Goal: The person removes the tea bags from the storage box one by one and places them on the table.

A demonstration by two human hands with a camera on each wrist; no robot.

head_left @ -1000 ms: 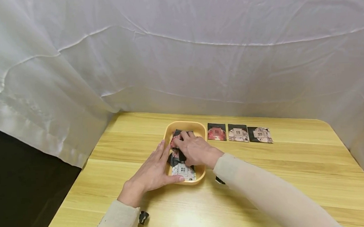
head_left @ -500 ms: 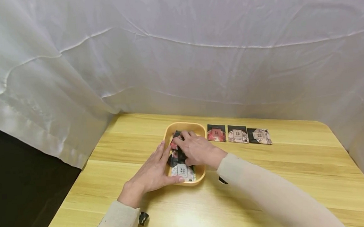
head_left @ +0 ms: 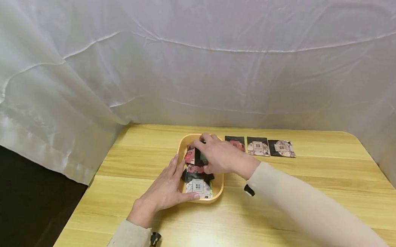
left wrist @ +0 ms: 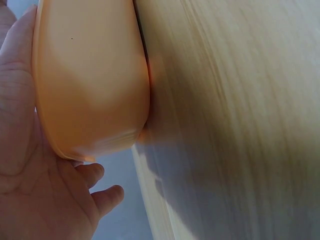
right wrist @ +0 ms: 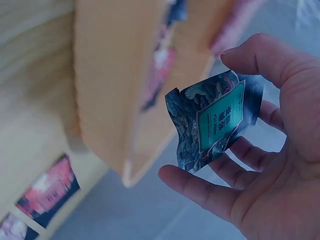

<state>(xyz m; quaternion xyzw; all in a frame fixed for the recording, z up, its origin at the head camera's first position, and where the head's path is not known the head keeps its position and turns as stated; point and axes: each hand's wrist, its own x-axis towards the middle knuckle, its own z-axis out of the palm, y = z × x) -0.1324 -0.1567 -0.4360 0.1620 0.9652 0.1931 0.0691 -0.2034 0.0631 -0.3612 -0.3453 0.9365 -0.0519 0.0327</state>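
My right hand [head_left: 223, 155] is over the right side of a yellow plastic box [head_left: 219, 193]. It holds a dark tea sachet with a green "GREEN TEA" label [right wrist: 220, 120] between thumb and fingers, as the right wrist view makes plain. My left hand [head_left: 161, 187] lies along the box's left side, its fingers straight on the rim and the thumb at the near edge. In the left wrist view the palm [left wrist: 45, 195] is against the box wall [left wrist: 92, 75]. Inside the box lie a white-labelled sachet [head_left: 197, 187], a red one [head_left: 190, 156] and other dark sachets, partly hidden.
To the right of the box three sachets lie in a row on the wooden table [head_left: 311, 192]: a red one [head_left: 237, 142], a pale pink one [head_left: 258, 147] and a black-and-cream one [head_left: 282, 148]. A pale cloth curtain [head_left: 216, 81] hangs behind the table.
My right hand has lifted and shifted right, bringing the green tea sachet up from the others. More of the red sachets in the box shows. My left hand has stayed in place.
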